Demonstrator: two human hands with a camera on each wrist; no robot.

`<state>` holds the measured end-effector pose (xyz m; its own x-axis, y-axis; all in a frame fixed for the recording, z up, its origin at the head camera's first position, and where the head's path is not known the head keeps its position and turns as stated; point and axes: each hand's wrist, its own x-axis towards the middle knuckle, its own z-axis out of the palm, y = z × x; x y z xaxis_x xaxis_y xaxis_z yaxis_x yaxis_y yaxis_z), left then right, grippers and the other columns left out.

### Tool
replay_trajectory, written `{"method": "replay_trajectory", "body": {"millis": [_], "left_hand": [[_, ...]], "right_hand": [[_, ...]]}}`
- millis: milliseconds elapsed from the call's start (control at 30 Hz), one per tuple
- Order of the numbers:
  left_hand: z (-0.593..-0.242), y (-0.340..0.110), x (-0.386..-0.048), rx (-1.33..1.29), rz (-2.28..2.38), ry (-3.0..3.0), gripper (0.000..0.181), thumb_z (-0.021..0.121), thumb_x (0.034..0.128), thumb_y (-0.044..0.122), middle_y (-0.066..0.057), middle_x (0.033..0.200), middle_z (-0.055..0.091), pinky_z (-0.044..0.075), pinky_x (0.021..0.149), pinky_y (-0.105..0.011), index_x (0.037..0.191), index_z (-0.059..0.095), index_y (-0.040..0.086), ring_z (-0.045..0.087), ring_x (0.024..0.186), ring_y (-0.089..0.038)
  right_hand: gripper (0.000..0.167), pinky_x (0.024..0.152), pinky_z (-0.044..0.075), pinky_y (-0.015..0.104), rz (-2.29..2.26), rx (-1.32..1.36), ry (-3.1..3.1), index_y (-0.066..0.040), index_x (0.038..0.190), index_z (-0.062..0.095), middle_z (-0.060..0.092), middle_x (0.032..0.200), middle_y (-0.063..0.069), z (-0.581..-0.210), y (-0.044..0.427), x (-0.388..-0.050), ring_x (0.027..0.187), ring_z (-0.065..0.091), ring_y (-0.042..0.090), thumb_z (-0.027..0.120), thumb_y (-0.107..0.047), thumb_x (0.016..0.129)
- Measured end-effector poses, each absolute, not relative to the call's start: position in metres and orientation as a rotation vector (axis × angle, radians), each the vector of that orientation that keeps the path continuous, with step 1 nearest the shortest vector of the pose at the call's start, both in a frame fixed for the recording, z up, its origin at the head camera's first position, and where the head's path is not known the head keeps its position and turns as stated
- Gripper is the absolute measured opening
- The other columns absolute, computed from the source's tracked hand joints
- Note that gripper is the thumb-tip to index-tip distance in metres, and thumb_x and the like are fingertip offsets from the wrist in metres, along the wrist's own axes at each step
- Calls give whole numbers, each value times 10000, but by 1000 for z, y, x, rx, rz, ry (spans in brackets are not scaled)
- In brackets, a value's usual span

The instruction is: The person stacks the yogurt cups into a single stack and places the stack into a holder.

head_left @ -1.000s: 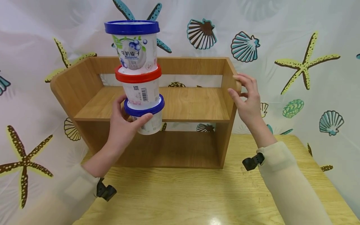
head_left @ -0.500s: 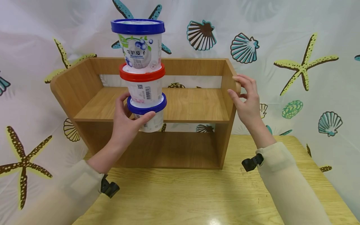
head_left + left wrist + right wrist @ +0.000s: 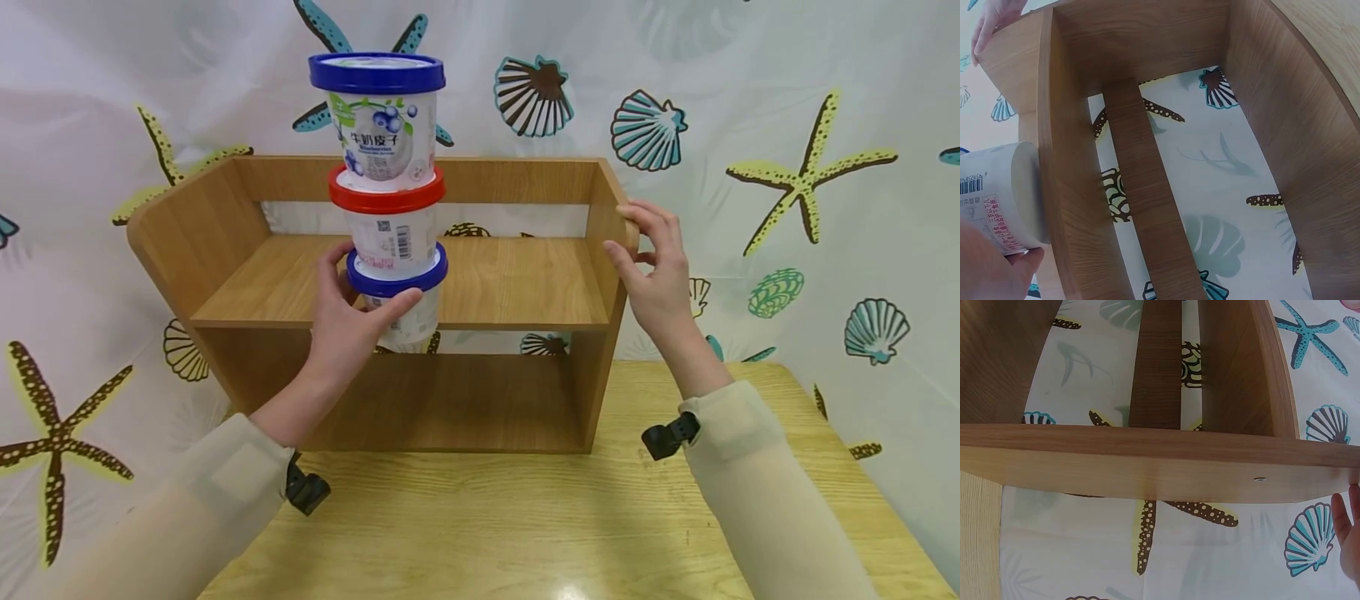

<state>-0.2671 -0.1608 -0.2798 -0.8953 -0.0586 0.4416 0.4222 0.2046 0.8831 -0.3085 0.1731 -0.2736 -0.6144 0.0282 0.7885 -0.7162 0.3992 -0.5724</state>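
Note:
My left hand (image 3: 352,325) grips the lowest of three stacked white tubs in the head view, thumb across its front. This bottom tub (image 3: 417,321) has a blue lid. On it stands the middle tub (image 3: 393,242), red-lidded with a barcode. The top tub (image 3: 386,133) has a blue lid and blueberry pictures. The stack stands upright in front of the wooden shelf's upper board (image 3: 517,279). From the left wrist, the lowest tub's base (image 3: 1030,194) appears close to the board's edge; contact is unclear. My right hand (image 3: 660,271) holds the shelf's right side panel (image 3: 611,225) near its top front corner.
The two-level wooden shelf stands on a light wood table (image 3: 465,517). Behind hangs a pale curtain (image 3: 720,75) printed with shells and starfish. Openings in the shelf's back show the curtain. A black wrist camera (image 3: 306,492) sits on each sleeve.
My left hand has carried the stack of tubs slightly to the right, its lower end also rising a little. My right hand has stayed at the side panel.

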Motion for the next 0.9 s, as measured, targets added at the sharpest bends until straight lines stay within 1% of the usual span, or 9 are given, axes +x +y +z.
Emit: {"method": "replay_trajectory", "body": {"millis": [200, 433, 667, 900], "left_hand": [[-282, -159, -277, -321, -1730, -2087, 825, 782, 836, 217, -79, 1418, 413, 377, 1062, -473, 1435, 216, 170, 442, 1295, -248], [-281, -155, -288, -292, -1746, -2095, 844, 780, 838, 225, -65, 1436, 385, 383, 1064, -422, 1440, 190, 188, 422, 1306, -228], [-279, -152, -300, -281, -1759, -2099, 882, 785, 832, 236, -67, 1467, 363, 354, 1083, -429, 1452, 160, 203, 405, 1329, -235], [-279, -151, -313, -267, -1742, -2115, 875, 771, 838, 306, -66, 1466, 358, 339, 1096, -411, 1453, 156, 207, 403, 1325, -228]], "right_hand": [[380, 767, 426, 218, 1264, 587, -1915, -57, 1299, 550, 431, 1396, 96, -274, 173, -309, 1182, 460, 175, 653, -100, 936], [384, 760, 415, 218, 1268, 570, -1933, -56, 1302, 546, 428, 1395, 102, -273, 172, -306, 1192, 455, 202, 651, -76, 933], [372, 766, 419, 217, 1273, 570, -1930, -67, 1302, 547, 427, 1400, 97, -273, 172, -306, 1191, 451, 179, 642, -110, 945], [371, 769, 420, 218, 1273, 567, -1930, -69, 1302, 549, 427, 1401, 91, -274, 172, -308, 1197, 449, 180, 640, -113, 946]]}}
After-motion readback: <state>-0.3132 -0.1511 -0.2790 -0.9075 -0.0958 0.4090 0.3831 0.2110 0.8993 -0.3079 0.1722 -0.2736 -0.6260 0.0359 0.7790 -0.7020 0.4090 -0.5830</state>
